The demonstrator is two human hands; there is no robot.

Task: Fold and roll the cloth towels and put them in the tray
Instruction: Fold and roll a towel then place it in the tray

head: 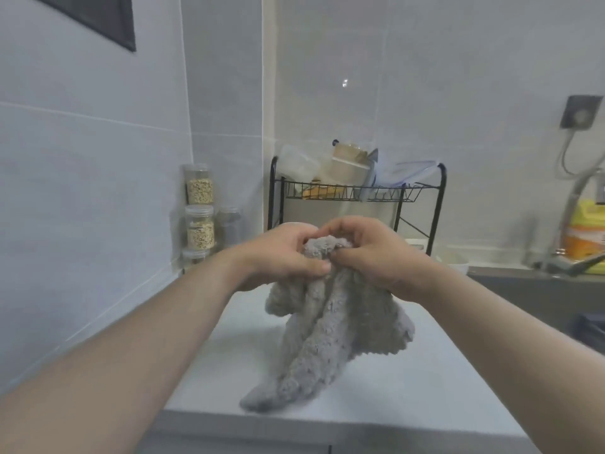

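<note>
On my feed: left hand (281,257) and right hand (376,255) both curled tight around bunched grey towel (327,339), tail on table (419,388).

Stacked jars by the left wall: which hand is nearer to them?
Left. The left hand grips the grey towel just right of the jars; the right hand grips it farther right.

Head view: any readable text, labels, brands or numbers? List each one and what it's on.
No text can be read in this view.
Yellow and orange bottle at the far right: any print on it is too blurred to read.
Stacked clear jars in the corner: no label visible.
Gray towel: no tag or print visible.
</note>
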